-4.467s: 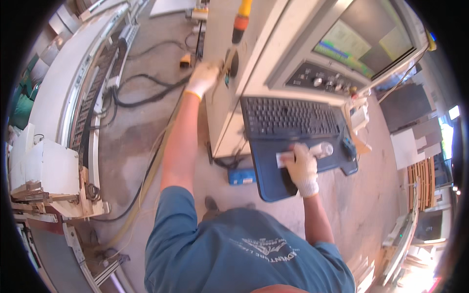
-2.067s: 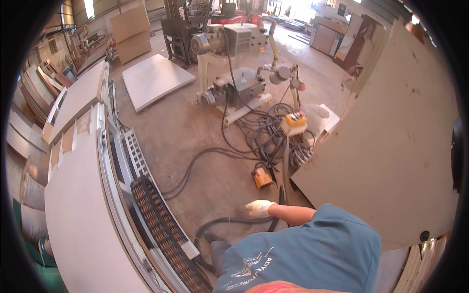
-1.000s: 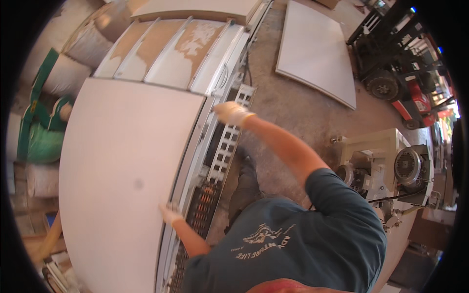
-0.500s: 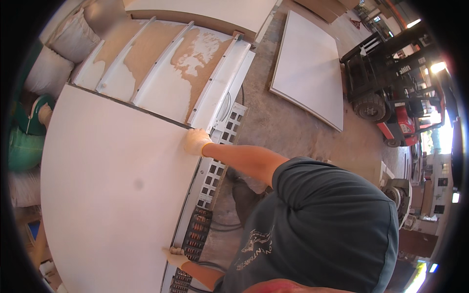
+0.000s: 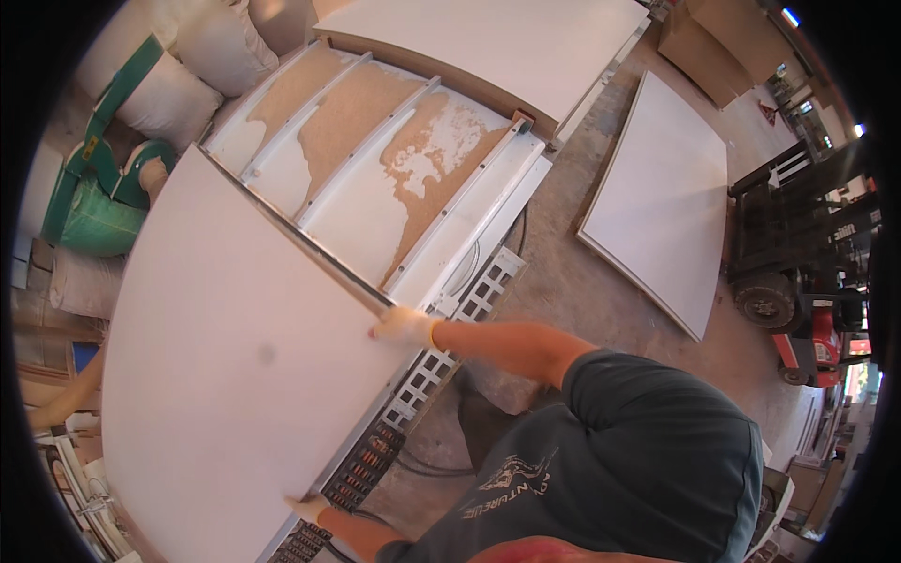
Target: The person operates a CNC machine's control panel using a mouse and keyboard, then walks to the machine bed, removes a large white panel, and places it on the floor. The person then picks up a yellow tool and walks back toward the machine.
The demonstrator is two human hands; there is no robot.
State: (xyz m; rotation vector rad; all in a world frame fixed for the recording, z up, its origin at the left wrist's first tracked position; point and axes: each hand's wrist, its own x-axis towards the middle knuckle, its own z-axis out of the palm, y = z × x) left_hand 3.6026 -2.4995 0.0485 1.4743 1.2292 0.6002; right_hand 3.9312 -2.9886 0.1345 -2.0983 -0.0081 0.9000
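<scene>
A big white flat board [image 5: 216,366] covers the near part of a machine bed. My right hand [image 5: 409,329], in a cream glove, grips the board's corner, with part of the hand over its top face; the fingers beneath are hidden. Lower down, my gloved left hand [image 5: 308,509] holds the same board's side edge, fingertips on top. Past the board's far edge, pale metal rails [image 5: 324,150] cross a bed partly covered in tan dust. A slotted metal strip [image 5: 413,394] runs along the bed's side, beside both forearms.
Another white board [image 5: 488,38] lies beyond the rails. A separate white panel [image 5: 662,202] rests low on the right, with a red and black forklift [image 5: 798,291] beside it. Stuffed sacks [image 5: 174,98] and a green metal frame [image 5: 113,141] stand left. Someone's forearm [image 5: 70,399] shows at the left rim.
The view has shifted, so the surroundings appear farther right and lower. My right hand now reaches further over the board's corner. A brown edge shows along the board's far side.
</scene>
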